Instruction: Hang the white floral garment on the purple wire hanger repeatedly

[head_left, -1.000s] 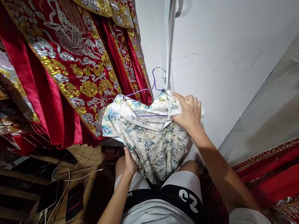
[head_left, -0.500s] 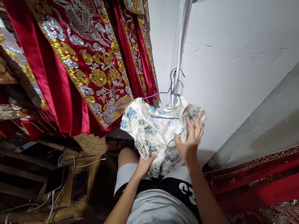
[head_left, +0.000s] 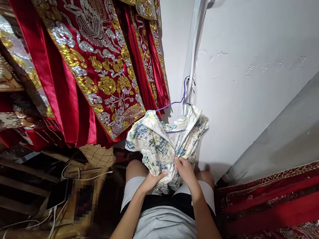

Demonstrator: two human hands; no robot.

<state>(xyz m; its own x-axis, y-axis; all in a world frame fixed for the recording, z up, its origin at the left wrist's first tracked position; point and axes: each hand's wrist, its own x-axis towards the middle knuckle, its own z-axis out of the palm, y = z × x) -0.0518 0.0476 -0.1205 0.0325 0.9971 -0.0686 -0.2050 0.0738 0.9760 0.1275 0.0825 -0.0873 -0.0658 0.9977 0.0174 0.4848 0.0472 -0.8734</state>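
White short-sleeved cloth blouse with blue-green floral print (head_left: 156, 150), front pinched in left-hand grip (head_left: 151, 182) and right-hand grip (head_left: 185, 171), its length running ahead of both towards collar and thin purple hanger (head_left: 169, 105), right-hand grip nearer the collar.

Light falls on a scuffed white wall (head_left: 252, 38), with red embroidered cloth (head_left: 107, 85) hanging to its left. Below stands slatted wooden furniture (head_left: 73, 232), a white cable (head_left: 95, 176) near its far right corner.

The floral shirt (head_left: 156, 146) is crinkled cloth. Glossy sequins (head_left: 107, 85) stud the red hanging (head_left: 117, 47). The wall (head_left: 244, 33) looks matt, chipped.
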